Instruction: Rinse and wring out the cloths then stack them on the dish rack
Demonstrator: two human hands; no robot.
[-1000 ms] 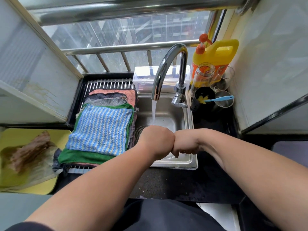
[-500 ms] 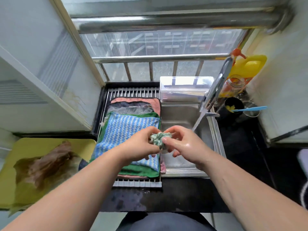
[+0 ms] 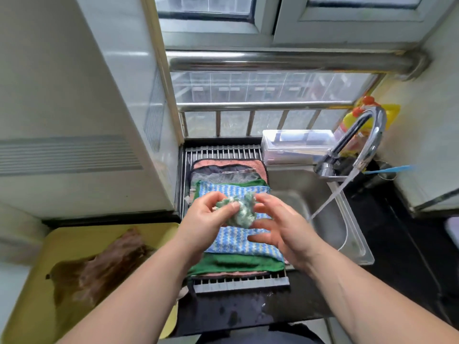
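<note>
A crumpled green-and-white cloth (image 3: 239, 211) hangs in the air above the dish rack (image 3: 223, 153). My left hand (image 3: 208, 216) pinches its left side between thumb and fingers. My right hand (image 3: 278, 228) is at its right side with fingers spread and lightly bent, fingertips touching the cloth. Under them lies a stack of flat cloths: a blue-and-white one (image 3: 246, 240) on top, a green one (image 3: 236, 264) below it, then grey and pink ones (image 3: 228, 165) towards the back.
The steel sink (image 3: 347, 224) is right of the rack, and water runs from the tap (image 3: 367, 135). A clear plastic box (image 3: 295, 145) stands behind the sink. A yellow tray (image 3: 29, 294) with a brown cloth (image 3: 99, 266) lies at the left. A yellow detergent bottle (image 3: 392, 110) stands at the back right.
My hands have moved left from over the sink to above the rack with the wrung cloth. My right hand has opened; the cloth ball is loosening.
</note>
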